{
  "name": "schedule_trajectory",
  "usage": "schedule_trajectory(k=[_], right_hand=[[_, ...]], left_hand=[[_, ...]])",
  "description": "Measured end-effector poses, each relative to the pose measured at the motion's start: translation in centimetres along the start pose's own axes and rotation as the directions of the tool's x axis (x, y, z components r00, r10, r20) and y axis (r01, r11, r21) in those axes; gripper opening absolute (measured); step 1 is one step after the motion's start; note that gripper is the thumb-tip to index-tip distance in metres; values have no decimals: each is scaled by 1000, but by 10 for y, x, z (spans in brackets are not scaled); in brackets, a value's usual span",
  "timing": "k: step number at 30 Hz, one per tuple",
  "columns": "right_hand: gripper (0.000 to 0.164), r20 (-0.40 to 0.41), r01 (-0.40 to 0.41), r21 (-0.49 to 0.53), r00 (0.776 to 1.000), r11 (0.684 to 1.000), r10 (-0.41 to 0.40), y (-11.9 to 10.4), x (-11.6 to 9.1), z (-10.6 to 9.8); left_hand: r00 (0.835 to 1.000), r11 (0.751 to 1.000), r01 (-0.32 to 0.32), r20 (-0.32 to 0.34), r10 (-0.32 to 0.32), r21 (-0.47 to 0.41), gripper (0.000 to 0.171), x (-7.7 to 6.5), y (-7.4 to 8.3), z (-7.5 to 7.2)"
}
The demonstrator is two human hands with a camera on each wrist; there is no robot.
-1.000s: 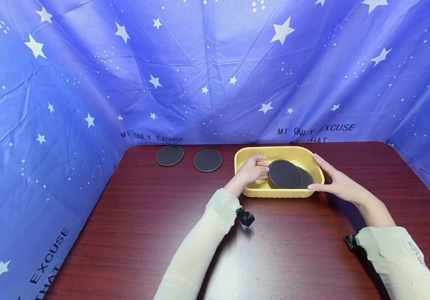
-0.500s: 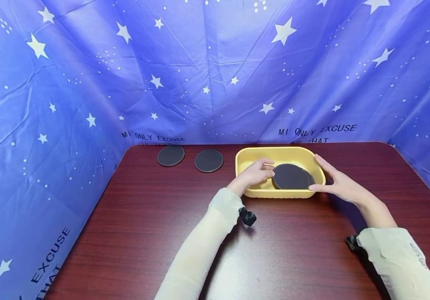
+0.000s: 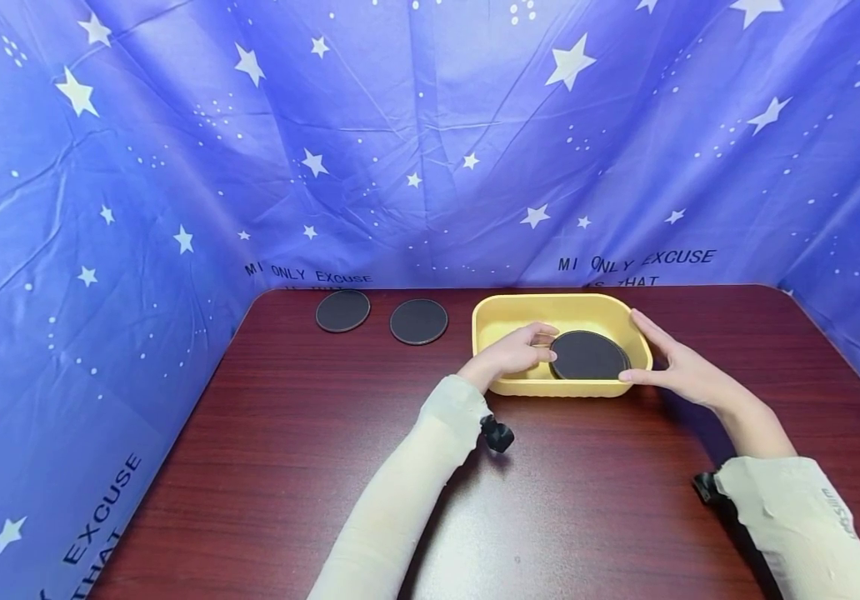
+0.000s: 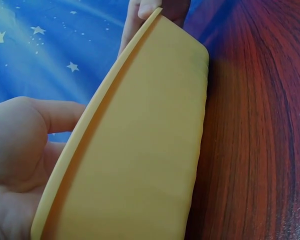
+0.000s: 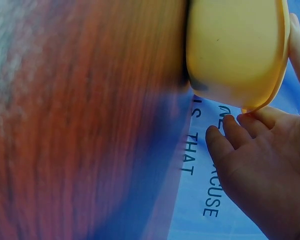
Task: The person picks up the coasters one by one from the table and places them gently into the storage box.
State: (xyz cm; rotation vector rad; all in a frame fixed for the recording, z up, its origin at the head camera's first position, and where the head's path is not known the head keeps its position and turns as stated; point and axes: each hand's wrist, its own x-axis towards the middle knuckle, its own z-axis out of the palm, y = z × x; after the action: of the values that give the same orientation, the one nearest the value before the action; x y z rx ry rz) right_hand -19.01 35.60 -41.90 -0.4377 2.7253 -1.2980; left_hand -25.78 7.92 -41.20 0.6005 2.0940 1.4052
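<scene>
curtained booth, starry blue cloth (image 3: 370, 158)

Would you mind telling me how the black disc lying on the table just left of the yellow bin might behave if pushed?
The black disc looks thin, so it is probably light for its width. Lying flat, it seems unlikely to tip or roll. The table has a glossy sheen, so the disc may slide fairly easily.

Left sleeve (image 3: 407, 492): pale cream, black fitting (image 3: 497, 434) at cuff. Right sleeve (image 3: 790, 517): pale cream, wrinkled, grey lettering (image 3: 838, 512).
</scene>
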Motion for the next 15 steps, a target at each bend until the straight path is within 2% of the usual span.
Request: schedule_trajectory(k=[9,15], right_hand=[[101,5,-4,1,1000,1000,4,-1,1,0],[100,7,-6,5,1000,1000,6,-1,1,0]], left_hand=[[991,998,-37,128,29,54,58,0,0,-1],[990,996,-29,142,16,88,60,-2,0,-1]])
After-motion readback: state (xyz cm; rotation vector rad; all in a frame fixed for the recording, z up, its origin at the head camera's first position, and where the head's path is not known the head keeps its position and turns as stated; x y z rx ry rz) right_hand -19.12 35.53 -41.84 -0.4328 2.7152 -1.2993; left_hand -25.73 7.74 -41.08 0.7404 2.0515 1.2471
